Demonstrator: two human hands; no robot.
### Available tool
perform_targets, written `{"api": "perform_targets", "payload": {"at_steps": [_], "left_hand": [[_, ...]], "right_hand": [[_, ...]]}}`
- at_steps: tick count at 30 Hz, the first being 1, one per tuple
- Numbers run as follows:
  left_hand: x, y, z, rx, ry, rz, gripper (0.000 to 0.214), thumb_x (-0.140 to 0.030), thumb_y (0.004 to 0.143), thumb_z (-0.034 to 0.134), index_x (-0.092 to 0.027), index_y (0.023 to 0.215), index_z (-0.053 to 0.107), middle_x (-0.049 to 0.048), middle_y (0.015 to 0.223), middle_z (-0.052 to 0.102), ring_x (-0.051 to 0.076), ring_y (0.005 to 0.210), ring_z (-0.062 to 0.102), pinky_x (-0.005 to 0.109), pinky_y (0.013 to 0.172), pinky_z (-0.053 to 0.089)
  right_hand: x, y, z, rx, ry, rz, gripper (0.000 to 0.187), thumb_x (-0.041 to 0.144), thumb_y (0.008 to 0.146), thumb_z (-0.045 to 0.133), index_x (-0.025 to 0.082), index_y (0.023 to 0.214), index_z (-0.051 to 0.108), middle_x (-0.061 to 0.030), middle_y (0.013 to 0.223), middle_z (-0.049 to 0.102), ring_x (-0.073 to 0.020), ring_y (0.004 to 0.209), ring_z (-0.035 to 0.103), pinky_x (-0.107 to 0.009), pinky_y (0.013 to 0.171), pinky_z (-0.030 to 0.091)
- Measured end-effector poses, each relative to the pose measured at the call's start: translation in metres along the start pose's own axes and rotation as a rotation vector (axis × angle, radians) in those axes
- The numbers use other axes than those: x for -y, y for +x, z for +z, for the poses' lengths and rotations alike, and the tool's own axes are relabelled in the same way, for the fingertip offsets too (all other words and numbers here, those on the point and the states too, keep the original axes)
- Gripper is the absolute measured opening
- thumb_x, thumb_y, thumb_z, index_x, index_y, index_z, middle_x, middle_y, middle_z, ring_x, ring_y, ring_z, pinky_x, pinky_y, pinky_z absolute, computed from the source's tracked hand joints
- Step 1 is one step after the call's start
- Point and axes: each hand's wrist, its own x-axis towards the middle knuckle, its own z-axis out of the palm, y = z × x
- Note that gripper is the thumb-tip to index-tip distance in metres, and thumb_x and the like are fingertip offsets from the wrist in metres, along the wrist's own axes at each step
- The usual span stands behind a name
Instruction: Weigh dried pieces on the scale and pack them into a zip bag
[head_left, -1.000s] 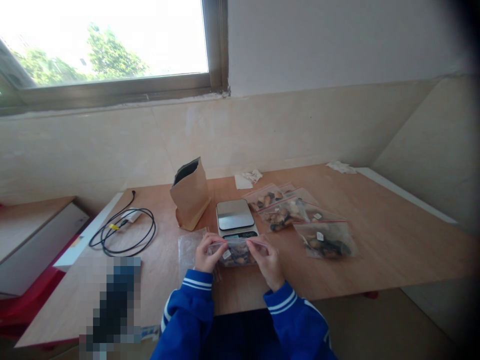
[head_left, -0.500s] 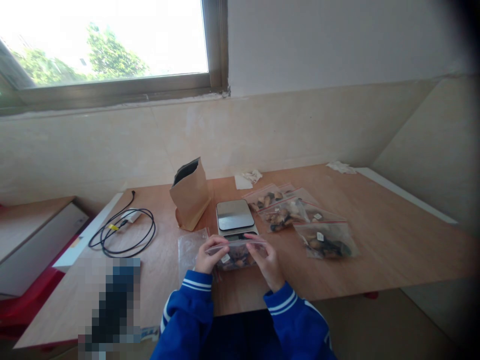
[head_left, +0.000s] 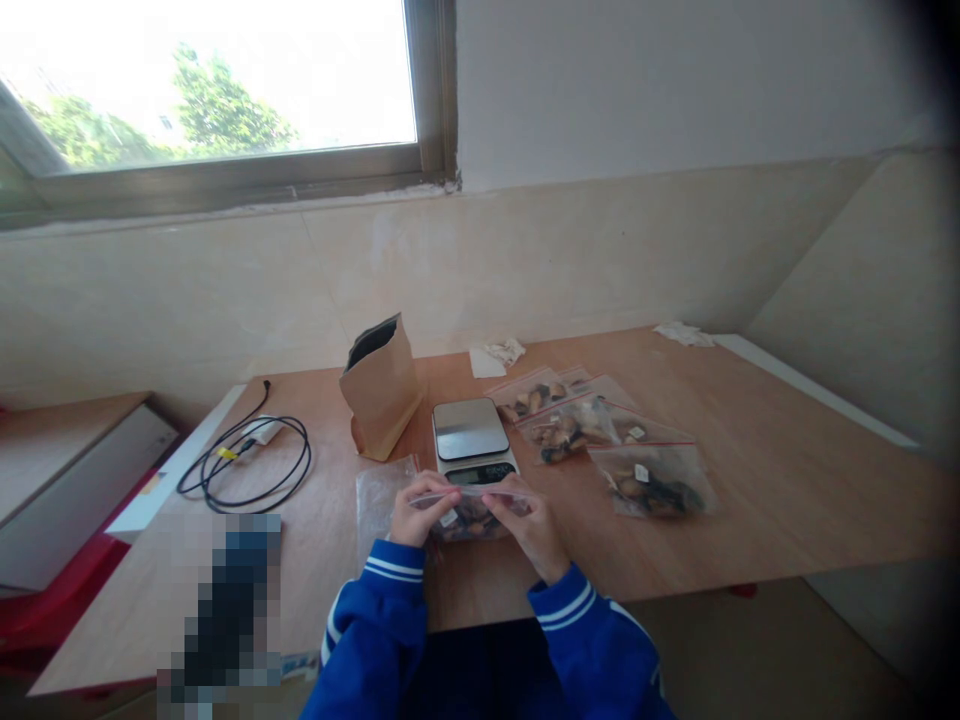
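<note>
We hold a small clear zip bag (head_left: 471,515) of dark dried pieces at the near edge of the table (head_left: 787,480), just in front of the scale (head_left: 472,437). Our left hand (head_left: 411,512) and right hand (head_left: 531,527) both pinch its top strip, fingers closed on it. Three filled bags (head_left: 600,440) already lie to the right, so we judge the work well advanced; this bag seems filled but not yet laid aside. Its long axis runs left to right, the opening pointing up and away from us.
</note>
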Motion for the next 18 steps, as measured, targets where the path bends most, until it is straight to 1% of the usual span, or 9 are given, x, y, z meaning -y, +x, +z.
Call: {"api": "perform_targets", "payload": {"at_steps": [5, 11, 15, 18], "left_hand": [[0.0023, 0.0003, -0.0001, -0.023, -0.012, 0.004, 0.025, -0.037, 0.064, 0.077, -0.015, 0.056, 0.066, 0.0047, 0.070, 0.063, 0.015, 0.068, 0.060, 0.029, 0.067, 0.050], [0.0004, -0.0003, 0.0000, -0.002, 0.030, 0.034, 0.023, -0.035, 0.067, 0.075, -0.015, 0.057, 0.068, 0.0055, 0.070, 0.064, 0.015, 0.069, 0.060, 0.029, 0.068, 0.050], [0.0000, -0.0010, 0.0007, -0.001, 0.068, 0.063, 0.023, -0.036, 0.068, 0.074, -0.016, 0.059, 0.068, 0.0055, 0.070, 0.065, 0.016, 0.068, 0.061, 0.030, 0.067, 0.051], [0.0005, -0.0012, 0.0007, 0.001, 0.093, 0.060, 0.023, -0.037, 0.069, 0.073, -0.016, 0.061, 0.069, 0.0059, 0.071, 0.065, 0.017, 0.070, 0.061, 0.031, 0.069, 0.051]], "right_hand": [[0.0009, 0.0006, 0.0002, 0.011, -0.009, 0.012, 0.021, 0.037, 0.082, 0.064, 0.021, 0.091, 0.074, -0.0040, 0.083, 0.063, -0.0168, 0.077, 0.059, -0.029, 0.070, 0.048], [-0.0021, 0.0002, 0.0012, -0.008, -0.037, -0.031, 0.018, 0.035, 0.083, 0.063, 0.022, 0.086, 0.074, -0.0022, 0.077, 0.061, -0.0158, 0.073, 0.058, -0.027, 0.067, 0.047], [-0.0031, 0.0006, 0.0017, -0.021, -0.033, -0.044, 0.016, 0.034, 0.083, 0.063, 0.021, 0.082, 0.073, -0.0015, 0.076, 0.061, -0.0158, 0.074, 0.059, -0.027, 0.069, 0.046], [-0.0025, 0.0009, 0.0016, -0.033, -0.025, -0.041, 0.016, 0.033, 0.083, 0.063, 0.021, 0.079, 0.071, -0.0015, 0.075, 0.061, -0.0160, 0.075, 0.059, -0.027, 0.070, 0.047]]}}
